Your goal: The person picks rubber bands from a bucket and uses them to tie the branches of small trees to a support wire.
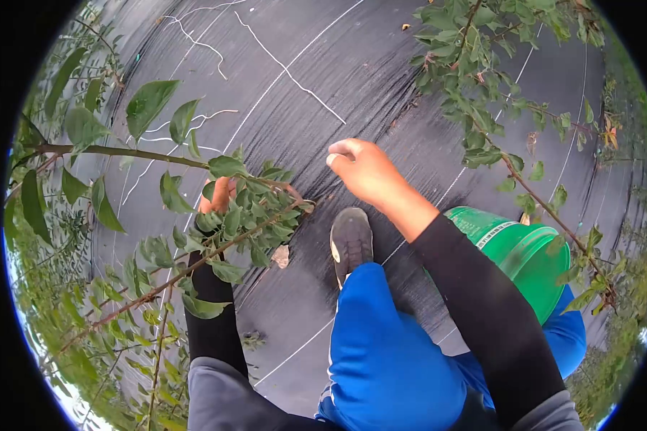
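Observation:
My left hand [219,195] is at a leafy branch [172,156] that comes in from the left. Its fingers are curled at the stem, and leaves cover much of the hand. A second leafy branch [194,267] rises from the lower left, crosses over my left forearm, and meets the first near their tips. To the right, my right hand [363,171] hangs in the air above the dark ground cover, apart from the branches. Thumb and fingers are pinched together there; whatever may be between them is too small to see.
Black woven ground cover [302,57] with white lines lies underfoot. Loose white strings [289,70] are scattered on it. A green bucket [514,251] sits tilted beside my right arm. Another leafy branch [514,169] hangs at the right. My shoe [352,241] stands between my hands, near a dry leaf [281,256].

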`<state>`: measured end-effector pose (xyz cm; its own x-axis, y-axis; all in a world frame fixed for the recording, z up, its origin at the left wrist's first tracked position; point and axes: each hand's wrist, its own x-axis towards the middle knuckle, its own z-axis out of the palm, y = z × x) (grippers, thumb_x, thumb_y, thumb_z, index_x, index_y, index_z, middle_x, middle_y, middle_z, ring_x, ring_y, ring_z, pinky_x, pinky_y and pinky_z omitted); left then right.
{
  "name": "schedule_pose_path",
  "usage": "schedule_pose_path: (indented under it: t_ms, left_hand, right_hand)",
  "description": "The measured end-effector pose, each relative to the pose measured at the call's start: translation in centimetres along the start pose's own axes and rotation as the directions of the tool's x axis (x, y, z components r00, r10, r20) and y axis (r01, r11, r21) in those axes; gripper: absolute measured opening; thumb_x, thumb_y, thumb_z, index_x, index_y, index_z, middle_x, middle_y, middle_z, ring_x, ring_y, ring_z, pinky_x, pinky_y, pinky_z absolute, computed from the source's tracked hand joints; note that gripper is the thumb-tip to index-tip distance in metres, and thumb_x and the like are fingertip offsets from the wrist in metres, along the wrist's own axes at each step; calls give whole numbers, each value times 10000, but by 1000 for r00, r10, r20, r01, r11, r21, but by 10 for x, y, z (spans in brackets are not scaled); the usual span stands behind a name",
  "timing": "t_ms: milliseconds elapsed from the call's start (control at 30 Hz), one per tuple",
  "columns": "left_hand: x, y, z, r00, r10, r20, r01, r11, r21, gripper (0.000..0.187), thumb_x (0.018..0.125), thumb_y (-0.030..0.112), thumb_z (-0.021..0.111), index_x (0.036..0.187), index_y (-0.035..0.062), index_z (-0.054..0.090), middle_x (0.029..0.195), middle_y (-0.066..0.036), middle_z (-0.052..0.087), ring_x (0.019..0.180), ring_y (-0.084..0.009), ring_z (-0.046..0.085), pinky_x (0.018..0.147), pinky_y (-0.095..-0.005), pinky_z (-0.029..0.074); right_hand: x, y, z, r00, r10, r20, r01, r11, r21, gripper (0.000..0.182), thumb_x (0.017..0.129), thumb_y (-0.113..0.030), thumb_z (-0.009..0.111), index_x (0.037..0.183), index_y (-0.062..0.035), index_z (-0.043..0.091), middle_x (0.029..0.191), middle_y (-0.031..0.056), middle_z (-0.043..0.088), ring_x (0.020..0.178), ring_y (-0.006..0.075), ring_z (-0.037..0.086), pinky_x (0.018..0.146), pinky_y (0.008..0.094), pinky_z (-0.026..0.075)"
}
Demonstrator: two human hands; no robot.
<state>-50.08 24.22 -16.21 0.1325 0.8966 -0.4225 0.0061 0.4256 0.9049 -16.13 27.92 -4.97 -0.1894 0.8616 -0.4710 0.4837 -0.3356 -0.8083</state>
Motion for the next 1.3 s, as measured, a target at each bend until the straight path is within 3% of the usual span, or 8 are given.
schedule_pose_path:
  t_ms: [33, 300, 400, 467, 567, 667, 933, 1300]
  left_hand:
    - [-1, 22, 21, 983, -161, 88, 182, 911, -370, 611, 862, 378, 575, 1315, 42, 340, 1310, -143, 432, 1111, -216, 500, 892, -358, 462]
    - [5, 20, 39, 962, -74, 264, 193, 869, -456, 766, 840, 416, 584, 1408, 79, 197, 1423, -121, 293, 1253, -233, 370, 1036, -400, 340]
    - [-4, 50, 51, 944, -162, 286, 262, 898, -354, 732, 846, 387, 579, 1404, 80, 218, 1408, -127, 318, 1198, -232, 413, 986, -405, 373]
    - [-7, 57, 60, 932, -192, 307, 291, 901, -322, 715, 841, 363, 583, 1402, 83, 239, 1379, -148, 361, 1082, -231, 517, 881, -416, 442]
    - [-14, 37, 56, 996, -54, 77, 88, 811, -578, 637, 881, 312, 525, 1404, 88, 239, 1399, -118, 344, 1233, -233, 390, 997, -411, 347]
    - [-25, -83, -23, 957, 249, -151, -289, 757, -585, 606, 900, 347, 473, 1401, 93, 249, 1408, -95, 340, 1298, -235, 308, 1045, -414, 284]
    - [-182, -134, 98, 616, -571, -542, -386, 381, -840, 397, 882, 362, 482, 1203, 129, 458, 1191, -43, 544, 1053, -207, 549, 895, -429, 417]
    - [-243, -35, 225, 796, -447, -408, -95, 574, -814, 460, 924, 318, 421, 1274, 20, 413, 1242, -134, 507, 1125, -261, 496, 941, -420, 405]
  right_hand:
    - [20, 1, 19, 1000, -4, 6, 4, 1000, -28, 477, 819, -245, 573, 1183, 54, 493, 1143, 213, 557, 1055, 283, 552, 895, 340, 428]
    - [68, -50, 79, 989, -148, -6, 148, 988, 33, 677, 820, -243, 575, 1348, 55, 273, 1313, 278, 398, 1051, 316, 566, 873, 355, 463]
    - [69, -62, 79, 976, -85, 202, -20, 883, 469, 484, 812, -232, 541, 1235, -6, 475, 924, 187, 648, 968, 272, 608, 855, 389, 449]
    - [67, -72, 68, 935, -225, 275, 135, 941, 311, 268, 830, -231, 521, 1028, -80, 620, 777, 114, 664, 816, 270, 642, 760, 401, 478]
    - [51, -67, 35, 962, -228, -153, 199, 963, -184, 253, 882, -246, 464, 850, -48, 619, 723, 76, 625, 682, 219, 622, 659, 341, 490]
    - [31, -26, -13, 967, -147, -209, 121, 983, -136, 322, 862, -320, 487, 836, -36, 638, 712, 106, 627, 674, 230, 603, 649, 353, 450]
    - [-171, 35, -14, 965, -264, -14, 260, 939, 224, 268, 948, -186, 416, 865, 17, 569, 772, 83, 614, 724, 138, 588, 685, 265, 482]
    - [-254, 61, -8, 947, -241, -212, 317, 813, 489, 386, 956, -337, 408, 825, 4, 535, 740, 103, 598, 654, 141, 571, 620, 264, 480]
